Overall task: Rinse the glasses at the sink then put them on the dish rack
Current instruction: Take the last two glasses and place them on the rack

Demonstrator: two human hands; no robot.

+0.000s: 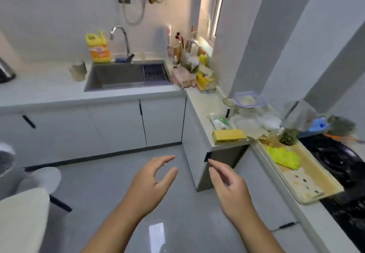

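Currently the left hand and right hand are empty, fingers loosely spread, well short of the sink. What look like the glasses, too blurred to count, stand on the surface far ahead and left of the left hand. Clustered so, they could clink or topple under a careless grab, and wet glass may slip on the way to the dish rack, far ahead of the left hand beside crowded bottles.

Steel sink, rectangular, sunk in the table, well ahead of the left hand and right hand. Dark slatted dish rack seated in its right end. Blurred glassy cluster, perhaps glasses, just left of the sink rim.
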